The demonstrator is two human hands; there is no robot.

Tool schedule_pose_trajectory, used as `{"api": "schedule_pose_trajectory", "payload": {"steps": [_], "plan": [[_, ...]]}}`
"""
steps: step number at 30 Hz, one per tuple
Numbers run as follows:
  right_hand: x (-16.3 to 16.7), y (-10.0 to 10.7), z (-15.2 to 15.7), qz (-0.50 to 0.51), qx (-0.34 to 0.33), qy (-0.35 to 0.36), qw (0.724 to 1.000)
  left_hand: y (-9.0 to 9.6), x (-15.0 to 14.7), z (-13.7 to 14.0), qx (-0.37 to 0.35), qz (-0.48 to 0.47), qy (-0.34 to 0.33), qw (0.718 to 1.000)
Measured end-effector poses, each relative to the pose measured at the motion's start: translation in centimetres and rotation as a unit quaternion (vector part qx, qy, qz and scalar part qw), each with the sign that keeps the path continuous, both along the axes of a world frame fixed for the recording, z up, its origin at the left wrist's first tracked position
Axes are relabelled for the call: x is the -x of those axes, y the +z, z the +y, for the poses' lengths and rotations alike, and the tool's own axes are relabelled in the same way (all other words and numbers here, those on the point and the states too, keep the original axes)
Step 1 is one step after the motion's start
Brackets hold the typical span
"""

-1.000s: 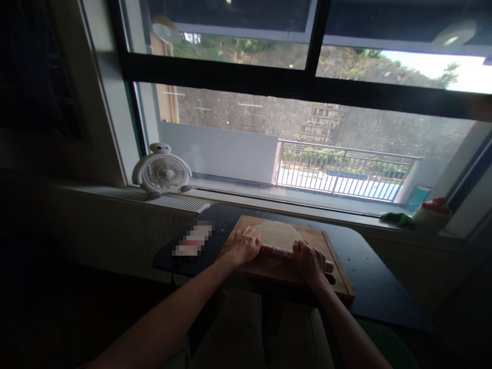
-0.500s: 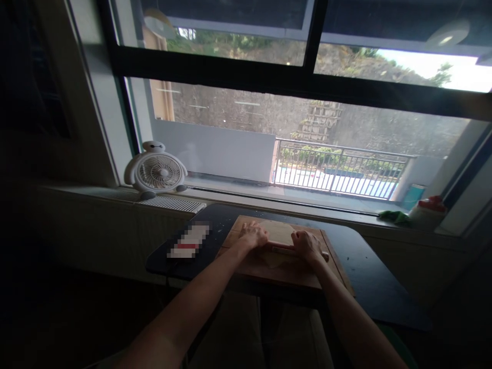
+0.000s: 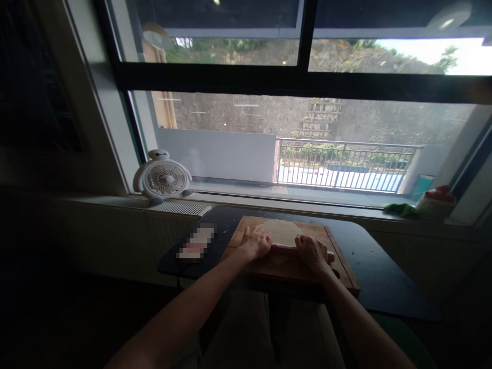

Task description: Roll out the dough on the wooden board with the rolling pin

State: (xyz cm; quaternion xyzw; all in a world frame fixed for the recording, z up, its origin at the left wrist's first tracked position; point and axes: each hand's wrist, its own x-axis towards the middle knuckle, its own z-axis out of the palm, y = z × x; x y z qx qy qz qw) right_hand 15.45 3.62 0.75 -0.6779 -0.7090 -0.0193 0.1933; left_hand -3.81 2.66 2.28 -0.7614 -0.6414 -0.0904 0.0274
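Observation:
A wooden rolling pin lies across a flat sheet of pale dough. Both rest on a wooden board on the dark table. Closed around the pin's left part is my left hand, its knuckles facing up. My right hand grips the pin's right part, and the pin's tip sticks out beyond it. Most of the dough spreads on the far side of the pin; a small part shows on the near side. My palms and fingertips are hidden.
The dark table stands against the window sill. A blurred flat object lies left of the board. On the sill are a white fan, a green cloth and a white container with a reddish top.
The camera view has levelled and shifted slightly. The pin sits nearer my body relative to the dough: more of the sheet shows beyond it and less in front. Both hands keep their grip.

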Motion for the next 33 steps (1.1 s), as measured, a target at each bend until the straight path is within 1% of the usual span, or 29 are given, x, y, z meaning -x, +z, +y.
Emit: {"api": "schedule_pose_trajectory", "payload": {"steps": [2, 5, 8, 11, 16, 19, 21, 24, 30, 33], "plan": [[-0.1, 0.6, 1.2, 0.001, 0.022, -0.002, 1.0, 0.5, -0.4, 1.2, 0.016, -0.001, 0.016, 1.0], [-0.3, 1.3, 3.0, 0.004, 0.034, 0.009, 0.999, 1.2, -0.8, 3.2, 0.033, -0.006, 0.035, 0.999], [-0.4, 1.5, 3.9, 0.006, 0.045, 0.017, 0.999, 1.3, -0.8, 4.1, 0.028, -0.01, 0.046, 0.998], [-0.5, 1.0, 3.5, 0.006, 0.043, 0.01, 0.999, 0.8, -0.5, 3.4, 0.0, -0.01, 0.039, 0.999], [-0.3, 0.2, 1.2, 0.005, 0.026, -0.006, 1.0, -0.3, -0.3, 0.7, -0.062, -0.006, 0.01, 0.998], [-0.1, 0.3, 0.4, 0.005, 0.021, -0.012, 1.0, -0.4, -0.3, -0.2, -0.076, -0.003, 0.0, 0.997], [0.0, 0.6, 0.3, 0.005, 0.024, -0.015, 1.0, -0.3, -0.3, -0.1, -0.074, -0.002, 0.003, 0.997], [0.1, 1.0, 1.1, 0.009, 0.036, -0.017, 0.999, 0.0, -0.3, 1.1, -0.054, -0.002, 0.015, 0.998], [0.1, 1.8, 4.0, 0.026, 0.051, -0.001, 0.998, 0.7, -0.1, 5.6, 0.011, -0.011, 0.057, 0.998], [0.0, 2.0, 5.2, 0.035, 0.057, 0.006, 0.998, 0.8, 0.1, 6.9, 0.029, -0.017, 0.073, 0.997]]}}
